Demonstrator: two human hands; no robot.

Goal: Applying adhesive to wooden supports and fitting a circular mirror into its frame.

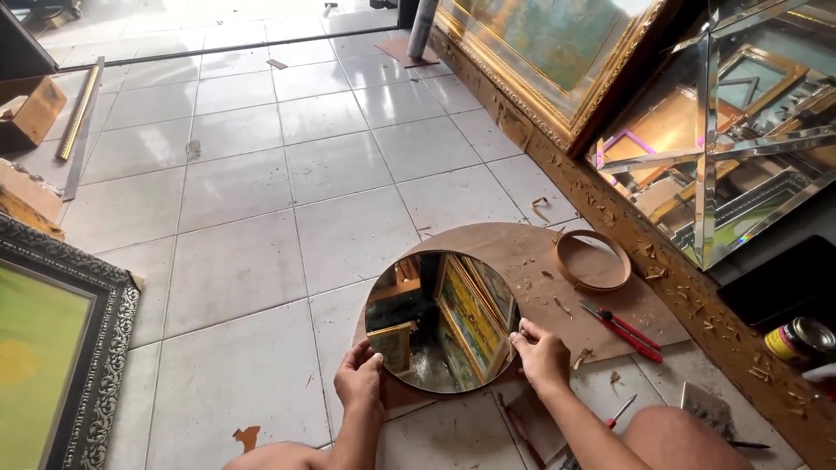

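- A person is crouching over a white tiled floor (252, 183), and both hands are gripping a round mirror (441, 320) that is lying near them on a round brown board (522, 252).
- The left hand (360, 376) is clasping the mirror's near-left rim, fingers curled over the edge.
- The right hand (540, 352) is pinching the right rim, thumb on top and fingertips tucking underneath; neither hand is lying open.
- The mirror is sitting slightly tilted, its far side resting on the board, and it is reflecting gilt-framed pictures.
- It is looking like bare, frameless glass: stiff, fairly heavy for its thinness, slick on the face and very breakable, with an edge that may be sharp. Holding it at opposite points of the rim, as both hands are doing, is looking like the safest grip, with the fingers staying off the face.
- A thin wooden hoop (593, 259) is lying on the board's far right, and a red-handled cutter (622, 329) is lying just right of the right hand among wood shavings.
- A small tin can (799, 339) is standing at the right edge, beside a faceted mirror panel (723, 139) and a large gold-framed painting (557, 52) that are leaning against the wall.
- A dark ornate picture frame (61, 348) is lying at the near left.
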